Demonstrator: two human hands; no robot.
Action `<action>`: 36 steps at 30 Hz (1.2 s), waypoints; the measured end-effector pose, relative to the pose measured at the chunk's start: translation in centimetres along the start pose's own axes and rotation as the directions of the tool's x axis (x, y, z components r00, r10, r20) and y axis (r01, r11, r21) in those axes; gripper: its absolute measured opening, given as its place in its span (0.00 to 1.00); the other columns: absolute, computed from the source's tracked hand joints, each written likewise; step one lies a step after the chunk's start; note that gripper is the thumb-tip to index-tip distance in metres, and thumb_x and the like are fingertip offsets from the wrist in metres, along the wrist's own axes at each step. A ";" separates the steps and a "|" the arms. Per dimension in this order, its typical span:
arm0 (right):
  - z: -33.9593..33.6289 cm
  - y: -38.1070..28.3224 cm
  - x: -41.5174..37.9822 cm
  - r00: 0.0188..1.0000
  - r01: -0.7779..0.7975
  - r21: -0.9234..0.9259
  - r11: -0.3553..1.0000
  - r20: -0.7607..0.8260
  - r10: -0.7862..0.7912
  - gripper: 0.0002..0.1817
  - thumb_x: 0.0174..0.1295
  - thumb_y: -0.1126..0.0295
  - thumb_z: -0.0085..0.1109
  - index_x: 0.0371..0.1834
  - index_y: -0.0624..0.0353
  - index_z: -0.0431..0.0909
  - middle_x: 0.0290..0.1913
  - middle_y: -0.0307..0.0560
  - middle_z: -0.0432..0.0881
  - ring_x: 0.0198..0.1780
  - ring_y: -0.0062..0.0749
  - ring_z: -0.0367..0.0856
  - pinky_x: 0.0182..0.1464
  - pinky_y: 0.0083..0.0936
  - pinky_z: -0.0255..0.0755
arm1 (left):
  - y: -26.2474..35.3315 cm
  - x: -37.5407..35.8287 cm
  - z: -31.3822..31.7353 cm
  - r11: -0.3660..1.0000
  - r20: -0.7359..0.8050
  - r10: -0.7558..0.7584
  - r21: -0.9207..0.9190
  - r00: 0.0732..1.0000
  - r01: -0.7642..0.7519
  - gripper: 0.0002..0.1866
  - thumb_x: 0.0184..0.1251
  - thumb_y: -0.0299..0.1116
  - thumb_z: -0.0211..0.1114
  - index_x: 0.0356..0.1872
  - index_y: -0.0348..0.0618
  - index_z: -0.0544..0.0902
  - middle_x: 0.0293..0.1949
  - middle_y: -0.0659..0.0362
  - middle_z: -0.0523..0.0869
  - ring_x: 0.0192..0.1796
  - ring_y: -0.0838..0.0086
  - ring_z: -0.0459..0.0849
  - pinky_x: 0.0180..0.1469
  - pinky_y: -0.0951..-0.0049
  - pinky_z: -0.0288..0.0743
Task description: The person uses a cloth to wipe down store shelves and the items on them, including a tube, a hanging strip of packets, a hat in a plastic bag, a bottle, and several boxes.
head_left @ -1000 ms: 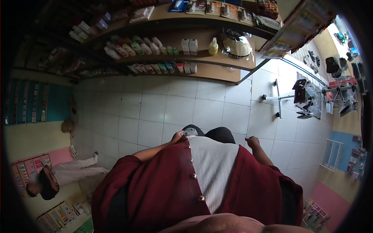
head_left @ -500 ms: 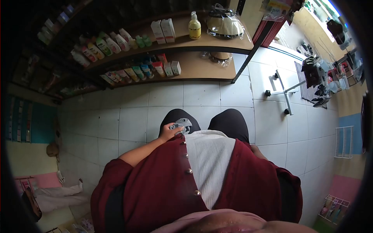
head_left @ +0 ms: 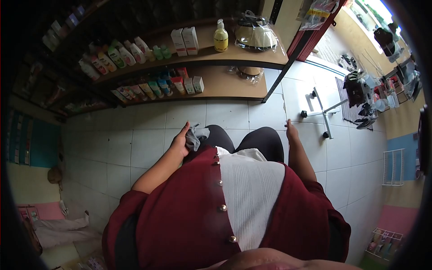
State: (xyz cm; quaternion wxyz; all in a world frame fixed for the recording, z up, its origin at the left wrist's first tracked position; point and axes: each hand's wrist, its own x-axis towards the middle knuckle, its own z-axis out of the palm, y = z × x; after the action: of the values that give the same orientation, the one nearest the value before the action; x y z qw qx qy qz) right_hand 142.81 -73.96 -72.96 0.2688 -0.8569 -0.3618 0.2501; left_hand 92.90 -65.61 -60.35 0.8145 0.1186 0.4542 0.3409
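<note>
A crumpled grey cloth is gripped in my left hand, beside my left knee. The thumb points up and the other fingers are partly hidden by the fabric. To the right of my other knee, my right hand hangs over the tiled floor with its fingers stretched out and nothing in it.
Ahead stands a shelf unit with several bottles, tubes, boxes, a yellow pump bottle and wrapped hats. At right are a wheeled stand base and a doorway. A white wire rack hangs on the right wall.
My left hand has moved forward and outward from my lap with the cloth. My right hand has come out from beside my hip and reaches forward. The view has shifted slightly.
</note>
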 end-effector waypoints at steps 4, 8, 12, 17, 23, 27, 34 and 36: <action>-3.1 -15.9 0.9 0.964 0.265 0.155 0.952 -0.057 -0.259 0.29 0.69 0.48 0.45 0.43 0.69 0.80 0.43 0.63 0.83 0.49 0.54 0.79 0.53 0.36 0.70 | 4.8 1.1 4.6 0.973 0.164 0.112 0.180 0.980 -0.142 0.18 0.56 0.34 0.71 0.46 0.39 0.79 0.39 0.56 0.84 0.40 0.67 0.85 0.43 0.70 0.78; -3.5 -22.9 3.3 0.918 0.396 0.374 0.839 -0.143 -0.370 0.26 0.71 0.51 0.48 0.47 0.68 0.77 0.43 0.52 0.83 0.44 0.33 0.78 0.51 0.26 0.69 | 9.5 5.9 8.7 0.972 0.248 -0.019 0.233 0.969 -0.041 0.12 0.56 0.30 0.68 0.41 0.39 0.81 0.31 0.60 0.83 0.32 0.73 0.83 0.35 0.73 0.78; -3.4 -28.2 6.6 0.938 0.346 0.441 0.828 -0.167 -0.303 0.23 0.68 0.52 0.55 0.51 0.62 0.74 0.39 0.46 0.81 0.40 0.25 0.76 0.43 0.23 0.71 | 10.1 11.2 13.8 0.940 0.368 -0.088 0.339 0.925 -0.045 0.11 0.63 0.30 0.60 0.45 0.40 0.78 0.34 0.60 0.83 0.35 0.74 0.84 0.41 0.72 0.80; -6.4 -35.5 10.1 0.780 0.543 -0.054 0.838 -0.336 -0.528 0.22 0.62 0.53 0.59 0.53 0.56 0.74 0.46 0.53 0.79 0.49 0.43 0.79 0.50 0.37 0.71 | 12.8 10.3 21.7 0.893 0.422 -0.208 0.450 0.882 -0.006 0.15 0.65 0.28 0.59 0.52 0.40 0.75 0.36 0.60 0.81 0.37 0.75 0.83 0.42 0.72 0.81; -6.8 -40.2 16.1 0.786 0.447 -0.394 0.803 -0.255 -0.563 0.27 0.61 0.50 0.59 0.61 0.47 0.71 0.66 0.50 0.66 0.68 0.45 0.62 0.65 0.46 0.59 | 15.3 11.2 26.1 0.851 0.525 -0.364 0.523 0.770 0.046 0.27 0.60 0.32 0.68 0.57 0.31 0.70 0.44 0.57 0.82 0.44 0.74 0.82 0.52 0.74 0.76; -8.4 -41.2 18.6 0.686 0.594 -0.572 0.566 -0.008 -0.727 0.29 0.62 0.47 0.55 0.66 0.41 0.68 0.71 0.36 0.62 0.74 0.39 0.52 0.68 0.55 0.49 | 15.1 11.7 27.9 0.869 0.620 -0.340 0.495 0.707 -0.016 0.25 0.58 0.27 0.68 0.55 0.31 0.71 0.48 0.54 0.82 0.47 0.72 0.82 0.53 0.72 0.75; -7.4 -41.8 22.0 0.654 0.687 -0.535 0.491 0.161 -0.739 0.20 0.62 0.54 0.56 0.56 0.43 0.76 0.58 0.34 0.74 0.66 0.30 0.66 0.66 0.59 0.49 | 16.8 11.3 28.9 0.891 0.589 -0.280 0.453 0.758 -0.023 0.23 0.62 0.28 0.64 0.56 0.30 0.71 0.45 0.55 0.82 0.46 0.73 0.82 0.54 0.74 0.75; -7.6 -41.6 21.5 0.671 0.682 -0.510 0.525 0.149 -0.727 0.16 0.60 0.57 0.57 0.51 0.44 0.78 0.52 0.34 0.77 0.62 0.30 0.70 0.65 0.56 0.52 | 17.2 11.0 29.3 0.881 0.563 -0.247 0.469 0.789 -0.059 0.22 0.65 0.29 0.62 0.57 0.30 0.70 0.44 0.56 0.81 0.47 0.74 0.81 0.53 0.74 0.75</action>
State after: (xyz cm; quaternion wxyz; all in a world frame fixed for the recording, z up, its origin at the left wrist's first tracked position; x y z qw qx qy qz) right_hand 140.53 -35.21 -45.71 0.1163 -0.6850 -0.7188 -0.0246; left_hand 113.18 -42.21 -42.54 0.8805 0.3885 0.2416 0.1240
